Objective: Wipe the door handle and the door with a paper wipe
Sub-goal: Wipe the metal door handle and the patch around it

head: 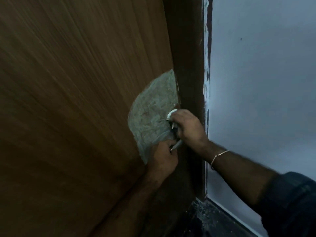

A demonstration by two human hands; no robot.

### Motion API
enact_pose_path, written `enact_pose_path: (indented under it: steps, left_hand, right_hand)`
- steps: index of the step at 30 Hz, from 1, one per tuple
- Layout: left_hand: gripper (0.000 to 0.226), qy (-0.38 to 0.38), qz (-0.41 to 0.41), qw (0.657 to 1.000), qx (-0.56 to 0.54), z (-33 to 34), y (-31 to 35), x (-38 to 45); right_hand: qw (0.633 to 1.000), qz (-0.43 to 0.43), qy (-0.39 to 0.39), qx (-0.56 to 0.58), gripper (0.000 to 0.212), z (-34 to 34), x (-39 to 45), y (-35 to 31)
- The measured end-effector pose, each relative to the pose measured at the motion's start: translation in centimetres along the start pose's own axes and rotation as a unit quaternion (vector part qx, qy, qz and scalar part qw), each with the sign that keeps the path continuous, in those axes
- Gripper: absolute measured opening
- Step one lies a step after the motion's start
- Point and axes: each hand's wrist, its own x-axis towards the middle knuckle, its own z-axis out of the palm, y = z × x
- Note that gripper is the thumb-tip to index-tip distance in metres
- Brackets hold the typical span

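A brown wooden door (71,100) fills the left of the view, with a pale grey-green worn patch (152,113) by its right edge. My right hand (188,127) grips a white paper wipe (171,114) and presses it against the door at the patch's right side. Just below, my left hand (162,158) holds a thin metal door handle (176,145), its fingers curled round it. Most of the handle is hidden by both hands.
A dark brown door frame (189,57) runs down right of the door. Beyond it stands a pale blue wall (265,82) with rough paint along the frame. A dark floor (210,223) shows at the bottom.
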Motion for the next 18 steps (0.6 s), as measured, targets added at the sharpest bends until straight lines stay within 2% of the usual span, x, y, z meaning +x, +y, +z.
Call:
enact_pose_path:
  steps: [3,4,7,8,11,13,15,18]
  left_hand:
    - [0.034,0.002,-0.011,1.0,0.004,0.0,-0.3,0.1]
    - [0.034,0.007,-0.014,1.0,0.003,-0.1,-0.2,0.2]
    - [0.032,0.012,-0.006,1.0,0.006,0.0,0.0,0.2]
    - [0.032,0.008,-0.007,1.0,0.016,-0.1,0.0,0.1]
    - [0.035,0.005,-0.007,1.0,0.025,-0.5,-0.4,-0.1]
    - [0.036,0.007,-0.002,1.0,0.029,-0.7,-0.2,0.0]
    - [0.033,0.0,0.001,1.0,0.026,-0.7,0.1,0.2]
    - [0.03,0.005,0.0,0.999,0.044,-0.5,0.2,0.1]
  right_hand:
    - [0.994,0.104,0.033,0.032,0.034,0.1,1.0,-0.2]
    - [0.994,0.101,0.038,0.025,0.032,0.1,1.0,-0.4]
    - [0.999,-0.038,-0.018,-0.018,0.036,0.2,0.1,-0.5]
    - [0.998,-0.056,-0.03,-0.019,0.036,0.2,0.1,-0.5]
    - [1.0,-0.025,-0.01,-0.009,0.033,0.7,0.5,-0.4]
    - [0.995,-0.079,-0.025,-0.052,0.03,0.5,0.5,0.0]
    - [0.975,-0.175,-0.065,-0.121,0.025,-0.3,0.8,1.0]
    - [0.917,-0.304,-0.113,-0.231,0.024,-1.6,2.0,2.1]
